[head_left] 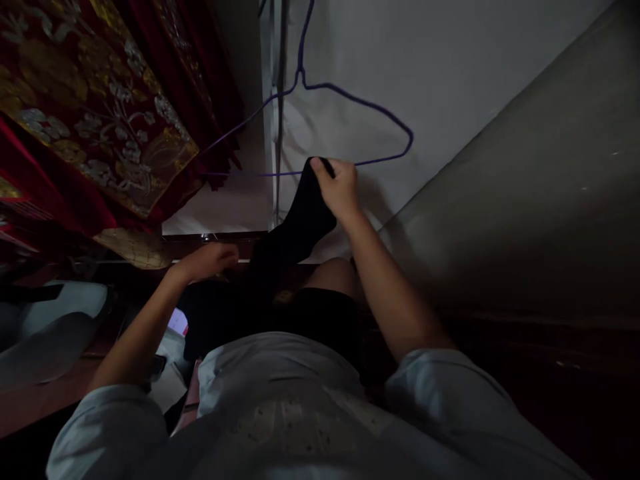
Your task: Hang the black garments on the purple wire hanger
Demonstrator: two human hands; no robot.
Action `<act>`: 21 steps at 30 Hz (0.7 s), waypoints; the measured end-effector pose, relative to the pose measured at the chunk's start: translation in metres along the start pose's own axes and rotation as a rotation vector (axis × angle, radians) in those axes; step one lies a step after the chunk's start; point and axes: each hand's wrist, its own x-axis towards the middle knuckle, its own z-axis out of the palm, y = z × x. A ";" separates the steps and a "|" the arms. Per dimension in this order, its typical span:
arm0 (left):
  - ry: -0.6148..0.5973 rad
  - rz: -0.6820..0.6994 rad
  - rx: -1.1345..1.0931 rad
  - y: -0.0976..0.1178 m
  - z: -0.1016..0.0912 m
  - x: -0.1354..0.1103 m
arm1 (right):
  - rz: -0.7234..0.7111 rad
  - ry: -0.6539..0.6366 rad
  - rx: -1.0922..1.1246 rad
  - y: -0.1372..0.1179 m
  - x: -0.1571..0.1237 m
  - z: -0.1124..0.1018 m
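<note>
A thin purple wire hanger (357, 98) hangs in front of the pale wall. Over its bottom bar lies a piece of black cloth (307, 213), perhaps a garment; its exact kind does not show. My right hand (340, 187) grips the cloth's upper end against the bar, thumb on the near side. The cloth slopes down to the left and merges with the dark area over my lap. Lower left, my left hand (210, 261) has its fingers curled closed, close to the dark cloth. Shadow hides whatever those fingers may hold.
Red fabric with gold and silver embroidery (110, 107) hangs at the upper left, by the hanger's left end. A grey slanted surface (525, 187) rises on the right. A lit screen (177, 321) shows below my left forearm, and a pale chair-like shape (60, 327) stands farther left.
</note>
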 end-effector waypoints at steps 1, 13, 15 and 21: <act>0.007 0.025 -0.049 -0.001 0.005 0.003 | 0.006 -0.004 -0.005 -0.004 -0.001 -0.008; 0.167 0.294 -0.307 0.013 0.079 0.135 | -0.026 -0.206 0.036 -0.033 -0.018 -0.036; -0.025 0.174 -0.153 0.002 0.078 0.125 | -0.052 -0.161 -0.046 -0.030 -0.014 -0.051; 0.024 -0.044 0.069 -0.034 0.036 0.063 | -0.084 -0.138 -0.187 -0.023 -0.002 -0.080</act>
